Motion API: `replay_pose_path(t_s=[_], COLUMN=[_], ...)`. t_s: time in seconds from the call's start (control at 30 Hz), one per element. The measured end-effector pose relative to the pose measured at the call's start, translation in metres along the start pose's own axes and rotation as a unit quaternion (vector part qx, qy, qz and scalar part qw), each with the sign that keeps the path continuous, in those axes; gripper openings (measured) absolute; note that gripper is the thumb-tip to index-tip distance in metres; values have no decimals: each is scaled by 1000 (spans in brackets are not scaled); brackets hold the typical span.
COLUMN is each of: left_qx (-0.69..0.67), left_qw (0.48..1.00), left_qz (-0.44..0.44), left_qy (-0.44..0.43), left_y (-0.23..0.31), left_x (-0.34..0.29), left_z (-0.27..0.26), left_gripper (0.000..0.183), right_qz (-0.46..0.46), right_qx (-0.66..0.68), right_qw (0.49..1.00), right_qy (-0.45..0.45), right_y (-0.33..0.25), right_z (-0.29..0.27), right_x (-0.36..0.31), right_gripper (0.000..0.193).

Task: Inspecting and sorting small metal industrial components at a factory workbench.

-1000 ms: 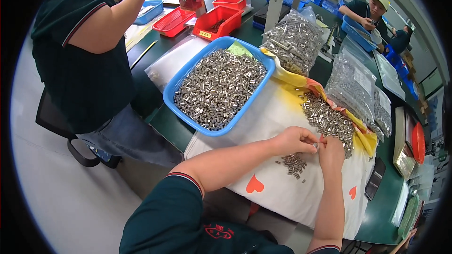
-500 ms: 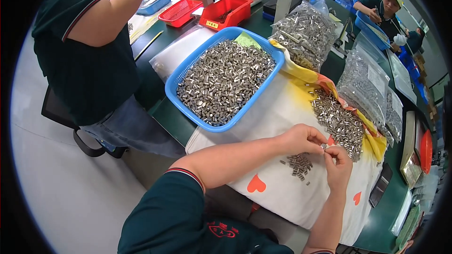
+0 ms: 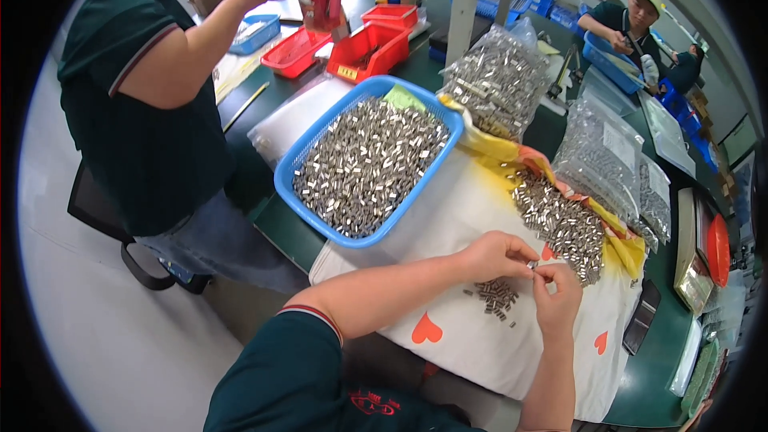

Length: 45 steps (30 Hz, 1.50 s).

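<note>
My left hand and my right hand meet fingertip to fingertip over the cloth, both closed in a pinch. Between them is a small shiny metal cylinder, mostly covered by the fingers. Just below my left hand lies a small heap of dark metal cylinders, with a few loose ones beside it. Beyond my hands a larger pile of silvery cylinders rests against a rolled yellow and orange cloth edge. A blue basket full of similar pieces stands to the left.
A white cloth with red hearts covers the green table. Clear bags of metal parts stand behind the piles. Red bins sit farther back. A dark flat case lies at right. One co-worker stands left; another is far right.
The whole view has shifted, so the table things appear slightly left and lower. My hands keep the same pinch together. At left, the co-worker's raised hand shows more fully with a dark object.
</note>
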<state>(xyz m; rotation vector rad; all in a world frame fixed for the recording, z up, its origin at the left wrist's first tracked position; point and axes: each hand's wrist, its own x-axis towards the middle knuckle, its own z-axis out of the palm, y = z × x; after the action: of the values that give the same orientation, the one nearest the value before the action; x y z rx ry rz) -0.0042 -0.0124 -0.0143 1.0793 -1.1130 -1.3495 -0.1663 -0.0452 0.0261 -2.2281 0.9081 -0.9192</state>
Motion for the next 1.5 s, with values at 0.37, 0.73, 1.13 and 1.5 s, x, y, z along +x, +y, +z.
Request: replay_pose_path(t_s=[0.37, 0.73, 1.13, 1.5], left_qx=[76, -1, 47, -18], left_qw=[997, 999, 996, 1000], left_qz=[-33, -33, -37, -2], left_qy=[3, -21, -73, 21], left_y=[6, 3, 11, 1], left_x=[-4, -2, -8, -2], left_z=[2, -4, 1, -2], left_gripper=[29, 33, 33, 33], right_qz=[-29, 56, 268, 98], right_qx=[-31, 51, 310, 102], right_qw=[999, 997, 904, 990], right_qy=[-6, 0, -123, -10], right_y=[7, 4, 21, 10], right_z=[3, 3, -8, 12], right_x=[-6, -1, -1, -6], right_gripper=[8, 7, 8, 14])
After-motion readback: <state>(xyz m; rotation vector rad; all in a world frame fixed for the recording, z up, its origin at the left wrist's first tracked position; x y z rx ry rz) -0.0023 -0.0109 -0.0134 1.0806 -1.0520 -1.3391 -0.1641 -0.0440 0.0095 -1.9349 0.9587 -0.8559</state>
